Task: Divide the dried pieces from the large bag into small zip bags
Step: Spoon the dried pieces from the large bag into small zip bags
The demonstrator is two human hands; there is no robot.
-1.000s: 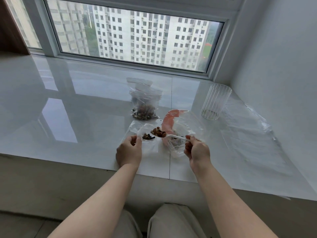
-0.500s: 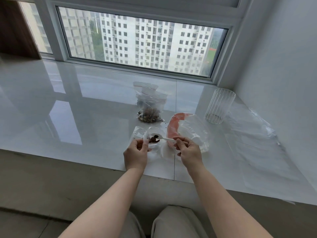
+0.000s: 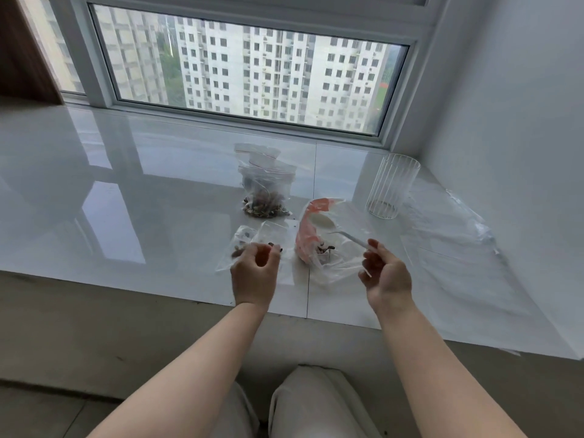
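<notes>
Right hand (image 3: pixel 387 276), slim white spoon (image 3: pixel 350 237)

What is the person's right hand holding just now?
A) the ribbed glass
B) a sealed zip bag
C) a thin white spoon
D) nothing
C: the right hand pinches the handle of a thin white spoon whose bowl points at the large bag; the ribbed glass stands untouched.

On the sill (image 3: pixel 126 191) before us, we see 1 small bag (image 3: pixel 262 235) lying left of the large bag (image 3: pixel 319 245). Filled bags (image 3: pixel 267 191) lie behind them, and a glass (image 3: pixel 392 188) stands farther right, beside loose plastic sheets (image 3: pixel 455 229).
</notes>
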